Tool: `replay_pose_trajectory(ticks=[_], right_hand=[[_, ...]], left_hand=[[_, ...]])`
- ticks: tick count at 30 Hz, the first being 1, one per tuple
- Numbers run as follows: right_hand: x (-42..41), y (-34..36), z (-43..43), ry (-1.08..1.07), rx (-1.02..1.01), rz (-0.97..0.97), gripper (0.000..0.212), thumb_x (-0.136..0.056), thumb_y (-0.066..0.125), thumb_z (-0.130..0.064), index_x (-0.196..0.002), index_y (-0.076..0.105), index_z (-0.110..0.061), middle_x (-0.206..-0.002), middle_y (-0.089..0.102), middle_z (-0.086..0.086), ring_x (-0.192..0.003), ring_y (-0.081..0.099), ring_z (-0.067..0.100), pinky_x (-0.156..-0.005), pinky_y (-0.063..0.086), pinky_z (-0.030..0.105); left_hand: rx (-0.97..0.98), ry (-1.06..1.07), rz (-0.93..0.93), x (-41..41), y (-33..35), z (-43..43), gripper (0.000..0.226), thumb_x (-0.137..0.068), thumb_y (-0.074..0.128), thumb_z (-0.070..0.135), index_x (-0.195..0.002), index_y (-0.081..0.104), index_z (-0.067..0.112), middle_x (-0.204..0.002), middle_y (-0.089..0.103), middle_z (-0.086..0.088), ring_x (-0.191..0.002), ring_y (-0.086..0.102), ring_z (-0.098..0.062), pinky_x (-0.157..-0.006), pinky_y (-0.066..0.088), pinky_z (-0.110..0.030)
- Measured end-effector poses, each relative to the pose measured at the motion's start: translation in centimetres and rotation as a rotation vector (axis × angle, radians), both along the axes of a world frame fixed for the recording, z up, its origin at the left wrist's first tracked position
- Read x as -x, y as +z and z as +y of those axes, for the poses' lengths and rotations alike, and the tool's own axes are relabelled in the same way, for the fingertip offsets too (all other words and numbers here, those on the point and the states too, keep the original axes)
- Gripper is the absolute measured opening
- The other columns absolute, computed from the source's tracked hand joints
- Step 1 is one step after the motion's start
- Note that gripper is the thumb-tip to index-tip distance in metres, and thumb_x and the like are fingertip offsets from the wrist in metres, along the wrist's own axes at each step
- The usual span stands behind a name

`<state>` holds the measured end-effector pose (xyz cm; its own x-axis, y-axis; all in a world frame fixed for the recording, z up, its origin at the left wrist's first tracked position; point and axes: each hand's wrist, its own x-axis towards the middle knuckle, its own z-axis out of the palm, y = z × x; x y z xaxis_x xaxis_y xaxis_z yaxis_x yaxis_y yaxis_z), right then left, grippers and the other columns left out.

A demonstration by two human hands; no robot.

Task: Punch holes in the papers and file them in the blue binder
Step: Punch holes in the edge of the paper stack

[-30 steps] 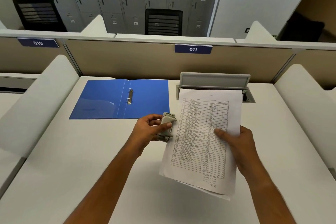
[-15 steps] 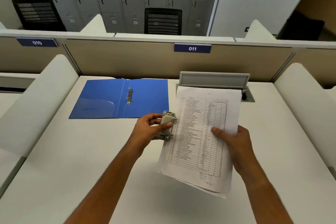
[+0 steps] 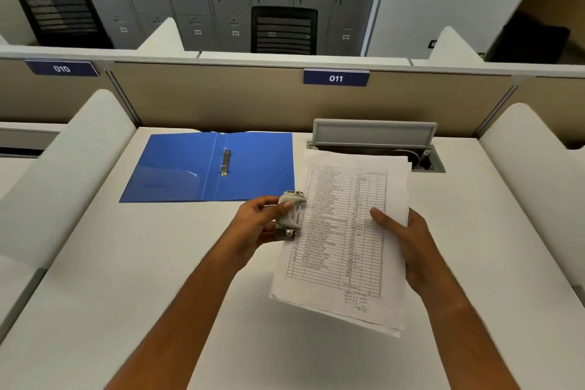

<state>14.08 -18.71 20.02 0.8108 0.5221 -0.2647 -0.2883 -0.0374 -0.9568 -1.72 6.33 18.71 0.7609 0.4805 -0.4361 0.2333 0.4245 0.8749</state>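
My left hand (image 3: pixel 259 222) grips a small grey hole punch (image 3: pixel 289 214), held in the air against the left edge of a stack of printed papers (image 3: pixel 342 231). The papers carry a ruled table of text. My right hand (image 3: pixel 403 241) holds the stack at its right edge, thumb on top, lifting it tilted above the desk. The blue binder (image 3: pixel 177 168) lies open and flat at the back left of the desk, its metal rings (image 3: pixel 225 161) in the middle.
The white desk (image 3: pixel 126 279) is bounded by a beige partition labelled 011 (image 3: pixel 336 78) at the back and white side dividers (image 3: pixel 63 168). An open grey cable hatch (image 3: pixel 373 136) sits behind the papers. Lockers and black chairs stand beyond.
The papers and my right hand have shifted slightly toward the punch; my left hand keeps the punch at the sheet's left edge. Otherwise little has moved.
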Motion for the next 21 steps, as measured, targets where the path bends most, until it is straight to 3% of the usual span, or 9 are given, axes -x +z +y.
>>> replay_pose_trajectory(ticks=[7, 12, 17, 21], right_hand=[[-0.52, 0.15, -0.15, 0.072, 0.022, 0.06, 0.031, -0.1, 0.073, -0.014, -0.131, 0.072, -0.012, -0.12, 0.082, 0.009, -0.107, 0.081, 0.03, -0.082, 0.068, 0.038], [-0.9, -0.31, -0.39, 0.03, 0.037, 0.068, 0.032, -0.099, 0.074, -0.012, -0.131, 0.073, -0.01, -0.119, 0.082, 0.011, -0.108, 0.08, 0.033, -0.092, 0.064, 0.047], [-0.89, -0.44, -0.39, 0.007, 0.023, 0.071, 0.032, -0.097, 0.076, -0.011, -0.129, 0.074, -0.008, -0.117, 0.082, 0.012, -0.106, 0.08, 0.034, -0.086, 0.068, 0.044], [-0.85, -0.36, -0.28, -0.004, 0.029, 0.04, 0.036, -0.097, 0.077, -0.014, -0.133, 0.071, -0.011, -0.119, 0.082, 0.011, -0.106, 0.08, 0.034, -0.091, 0.064, 0.051]], left_hand=[[0.082, -0.015, -0.024, -0.06, 0.1, -0.4, 0.046, -0.091, 0.076, 0.035, -0.122, 0.067, 0.002, -0.09, 0.076, -0.009, -0.081, 0.077, -0.026, -0.068, 0.063, -0.032], [0.053, -0.005, 0.005, -0.27, -0.02, -0.18, 0.053, -0.087, 0.082, 0.032, -0.129, 0.063, 0.005, -0.105, 0.079, -0.016, -0.091, 0.08, -0.033, -0.073, 0.066, -0.037], [0.023, -0.01, 0.007, -0.31, -0.04, -0.18, 0.06, -0.08, 0.085, 0.036, -0.129, 0.064, 0.009, -0.113, 0.078, -0.017, -0.097, 0.08, -0.033, -0.083, 0.066, -0.041], [0.047, -0.008, -0.017, -0.14, -0.16, -0.26, 0.064, -0.077, 0.084, 0.038, -0.13, 0.064, 0.008, -0.114, 0.077, -0.019, -0.095, 0.079, -0.035, -0.082, 0.066, -0.041]])
